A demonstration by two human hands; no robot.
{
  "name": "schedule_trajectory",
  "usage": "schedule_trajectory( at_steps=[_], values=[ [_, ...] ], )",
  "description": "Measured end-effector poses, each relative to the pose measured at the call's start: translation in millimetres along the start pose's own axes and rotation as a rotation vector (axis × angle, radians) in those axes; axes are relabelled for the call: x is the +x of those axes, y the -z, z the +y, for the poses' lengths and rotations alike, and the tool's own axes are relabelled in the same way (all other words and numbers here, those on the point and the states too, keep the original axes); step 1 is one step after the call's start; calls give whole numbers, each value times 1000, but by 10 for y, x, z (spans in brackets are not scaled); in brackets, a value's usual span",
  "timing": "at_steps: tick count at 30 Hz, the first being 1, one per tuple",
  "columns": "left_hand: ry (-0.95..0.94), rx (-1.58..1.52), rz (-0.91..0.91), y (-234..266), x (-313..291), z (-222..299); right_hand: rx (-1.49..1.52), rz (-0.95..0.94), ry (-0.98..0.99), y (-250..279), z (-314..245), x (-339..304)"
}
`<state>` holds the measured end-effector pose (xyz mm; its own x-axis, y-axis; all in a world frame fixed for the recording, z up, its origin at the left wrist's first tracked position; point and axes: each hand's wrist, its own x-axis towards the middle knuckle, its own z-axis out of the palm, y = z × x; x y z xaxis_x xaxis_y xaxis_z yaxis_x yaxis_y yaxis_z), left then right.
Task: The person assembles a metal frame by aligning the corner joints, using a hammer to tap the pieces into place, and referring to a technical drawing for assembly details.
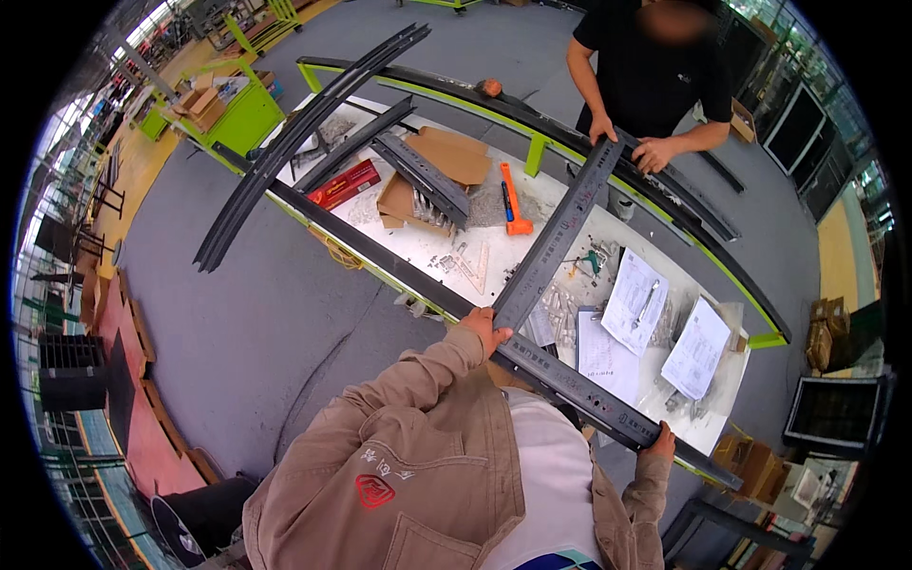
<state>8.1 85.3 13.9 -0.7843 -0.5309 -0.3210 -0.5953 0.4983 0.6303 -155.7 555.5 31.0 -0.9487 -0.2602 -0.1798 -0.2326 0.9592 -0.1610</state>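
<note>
I'd keep the long dark-grey metal bar [581, 390] square to its matching crossbar [560, 231], left grip [485, 331] holding their junction [518, 344], right grip [661, 440] the bar.

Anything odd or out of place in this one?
Loose hardware lies scattered on the white table beside an open box, as if spilled, though that's uncertain. The bar in the right hand shows no obvious damage.
</note>
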Motion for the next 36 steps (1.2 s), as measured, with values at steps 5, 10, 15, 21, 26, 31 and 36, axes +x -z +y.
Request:
schedule_trajectory(
  at_steps=[5, 10, 15, 21, 26, 31, 36],
  values=[
    [11, -37, -23, 75, -66, 39, 19, 27, 27, 20, -65, -16],
    [-11, -47, -4, 84, 9, 48, 15, 20, 22, -30, 5, -23],
    [5, -94, -76, -20, 68, -168, -10, 73, 51, 83, -103, -46],
    [-25, -33, -77, 70, 62, -47, -50, -38, -130, 122, -136, -64],
    [-80, -18, 10, -23, 118, -202, -83, 14, -141, 85, -125, -104],
    [-144, 10, 57, 6, 68, -39, -42, 28, -138, 70, -75, -144],
    [-189, 132, 112, -57, 27, 163, 4, 10, -146, 64, -92, -150]
  ],
)
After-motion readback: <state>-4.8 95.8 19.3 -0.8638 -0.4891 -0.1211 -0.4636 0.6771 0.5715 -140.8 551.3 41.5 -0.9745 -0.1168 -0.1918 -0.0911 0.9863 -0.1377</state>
